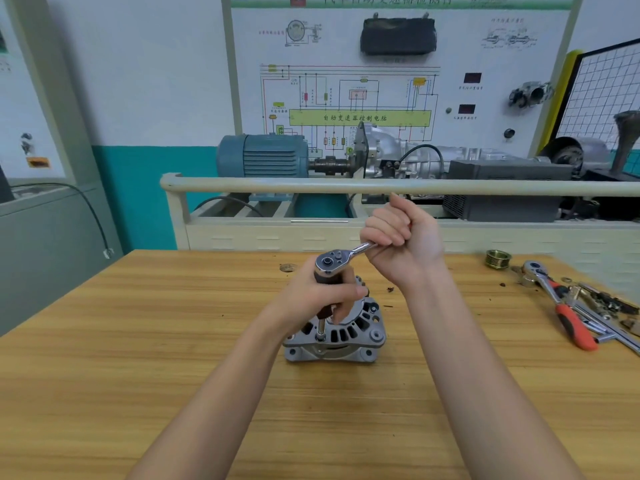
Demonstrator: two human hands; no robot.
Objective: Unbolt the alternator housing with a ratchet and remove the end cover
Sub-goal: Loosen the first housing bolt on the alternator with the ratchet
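Observation:
A silver alternator (346, 336) with a slotted end cover stands on the wooden table (138, 341), centre of view. A chrome ratchet (334, 261) sits above it on a long extension (321, 329) that reaches down to a bolt at the housing's left rim. My left hand (318, 299) grips the extension just under the ratchet head. My right hand (398, 237) is curled round the ratchet handle, which points up and to the right; most of the handle is hidden in the fist.
A second ratchet with a red handle (568, 317), loose sockets and small parts lie at the table's right edge. A brass-coloured pulley (497, 259) sits at the back right. Behind the table stands a training bench with a rail (311, 185) and a blue motor (263, 155).

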